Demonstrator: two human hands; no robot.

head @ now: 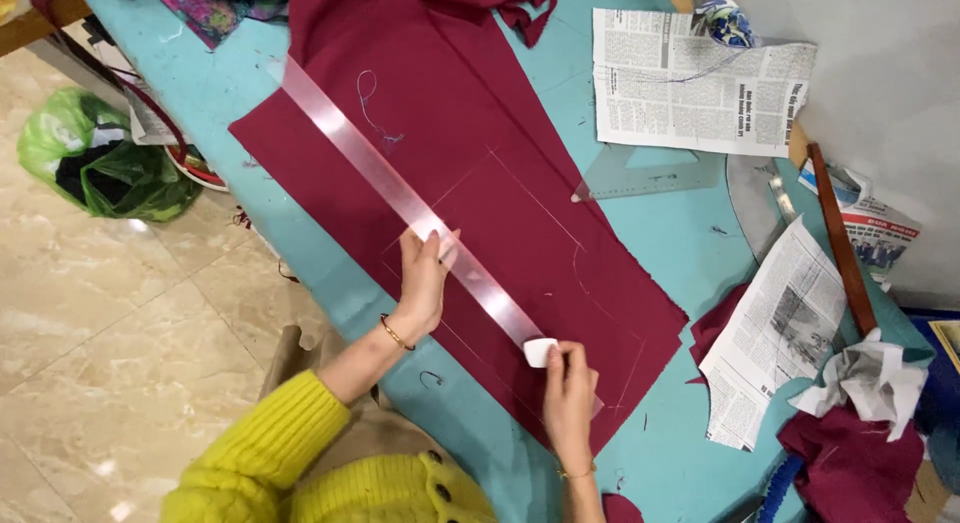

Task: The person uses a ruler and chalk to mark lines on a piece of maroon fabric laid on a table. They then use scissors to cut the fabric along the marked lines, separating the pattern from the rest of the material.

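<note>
I am working at the near edge of the teal worktop (640, 233), where the maroon cloth (480, 173) is lying flat with bare teal open to its right. My left hand (424, 278) is pressing the clear ruler (400, 193) onto the cloth, fingers together and flat on it. My right hand (568, 393) is pinching one white chalk (540, 352) against the ruler's lower end. One set square (645, 173) is lying beside the cloth, and two newspaper sheets (690, 83) are crowding the far side.
</note>
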